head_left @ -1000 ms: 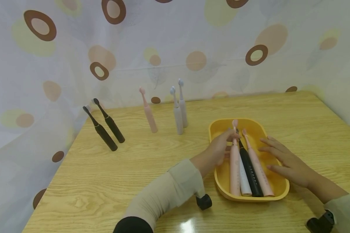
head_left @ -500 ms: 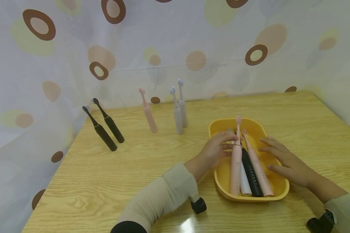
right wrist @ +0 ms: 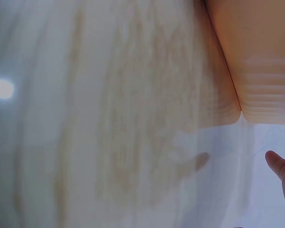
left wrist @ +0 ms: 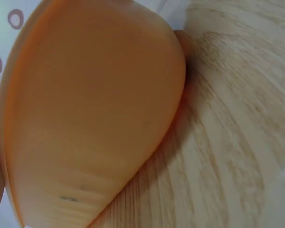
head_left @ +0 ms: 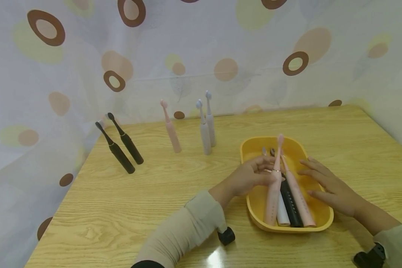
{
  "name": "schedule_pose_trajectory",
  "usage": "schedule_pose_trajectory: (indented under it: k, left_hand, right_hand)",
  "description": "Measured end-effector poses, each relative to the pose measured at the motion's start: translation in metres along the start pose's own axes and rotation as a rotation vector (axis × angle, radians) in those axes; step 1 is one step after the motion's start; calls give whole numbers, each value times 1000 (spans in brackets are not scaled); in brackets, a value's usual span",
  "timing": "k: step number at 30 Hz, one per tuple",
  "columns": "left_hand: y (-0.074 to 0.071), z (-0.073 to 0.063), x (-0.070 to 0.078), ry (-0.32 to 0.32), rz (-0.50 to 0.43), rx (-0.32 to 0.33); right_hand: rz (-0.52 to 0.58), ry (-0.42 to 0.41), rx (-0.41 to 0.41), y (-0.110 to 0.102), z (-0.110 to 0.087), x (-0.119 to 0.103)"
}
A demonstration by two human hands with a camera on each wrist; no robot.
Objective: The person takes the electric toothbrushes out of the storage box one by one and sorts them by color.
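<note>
My left hand [head_left: 246, 178] reaches over the left rim of a yellow plastic basket [head_left: 289, 230] and pinches a pink electric toothbrush [head_left: 272, 199] around its upper handle. This brush leans with its head raised and its base low in the basket. Beside it lie a white toothbrush [head_left: 283, 215], a black toothbrush [head_left: 292, 210] and a second pink toothbrush [head_left: 300, 199]. At the right rim, my right hand [head_left: 333, 190] rests with fingers spread and holds nothing. The left wrist view mostly shows the basket's outer wall [left wrist: 95, 95]; a fingertip [right wrist: 278, 164] shows in the right wrist view.
Standing upright on the wooden table [head_left: 120, 212] are two black toothbrushes [head_left: 121, 158] [head_left: 131, 149] at left, a pink toothbrush [head_left: 172, 137] in the middle, and two white toothbrushes [head_left: 205, 139] [head_left: 210, 128] close together. A patterned cloth [head_left: 194, 48] hangs behind.
The left hand has shifted its fingers down onto the pink toothbrush's upper handle. That brush's head has tipped to the right. The right hand has stayed at the rim.
</note>
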State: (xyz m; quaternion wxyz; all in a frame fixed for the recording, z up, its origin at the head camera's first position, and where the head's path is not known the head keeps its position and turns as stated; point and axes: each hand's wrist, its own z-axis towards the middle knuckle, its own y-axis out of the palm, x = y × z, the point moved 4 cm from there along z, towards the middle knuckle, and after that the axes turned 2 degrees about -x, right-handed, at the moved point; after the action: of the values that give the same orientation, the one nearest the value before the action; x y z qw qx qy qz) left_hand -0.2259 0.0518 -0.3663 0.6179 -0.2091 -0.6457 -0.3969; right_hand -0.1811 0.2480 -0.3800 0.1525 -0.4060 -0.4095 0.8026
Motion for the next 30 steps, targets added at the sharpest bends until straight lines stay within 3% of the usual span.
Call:
schedule_pose_trajectory:
  k: [2,9,17,20,24,27,30]
  left_hand:
    - [2,-1,1,0,44,-31]
    - [7,-4,3,-46,368,-122]
    - [12,-7,3,-129,453,-203]
    - [12,-7,3,-133,458,-184]
    - [10,-6,5,-85,432,-131]
    - [8,-6,6,-55,401,-58]
    - [5,-7,7,-48,279,31]
  right_hand:
    - [7,-1,-1,0,0,0]
    - [29,3,-7,1,-2,0]
    - [45,26,-15,3,-2,0]
    - [52,30,-13,4,-2,0]
    - [56,37,-19,3,-1,0]
    - [32,34,-22,2,0,0]
    - [18,15,-13,2,0,1]
